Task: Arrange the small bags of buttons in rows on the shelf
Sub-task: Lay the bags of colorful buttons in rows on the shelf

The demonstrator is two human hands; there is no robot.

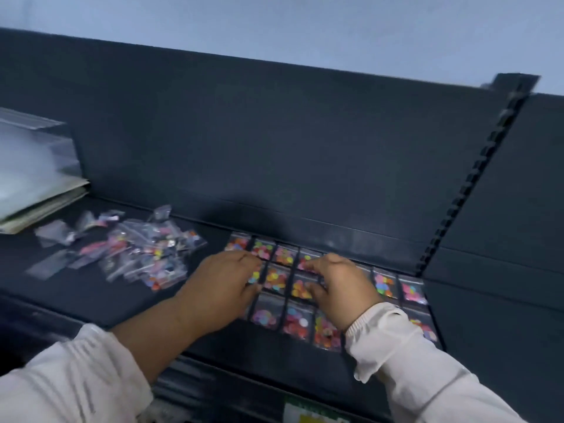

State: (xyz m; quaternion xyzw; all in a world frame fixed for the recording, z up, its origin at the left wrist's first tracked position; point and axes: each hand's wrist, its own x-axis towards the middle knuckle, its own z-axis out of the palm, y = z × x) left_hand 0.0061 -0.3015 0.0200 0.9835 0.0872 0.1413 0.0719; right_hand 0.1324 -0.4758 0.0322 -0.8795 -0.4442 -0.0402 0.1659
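Some rowed bags [276, 277] hide under left hand [222, 285] and right hand [341, 285].

pale blue-grey painted wall [274, 22] spans the top of the frame. beneath it, a dark matte back panel [274, 141] fills the centre, above a dark flat shelf [76, 300] at lower left. a black notched metal upright [473, 178] slants at right. light dim, even; picture blurred.

No legible text, brand or number is present. One label [316, 412], green above and yellow below, is fixed to the near front edge of the shelf [91, 288]. Its print is too blurred to read.
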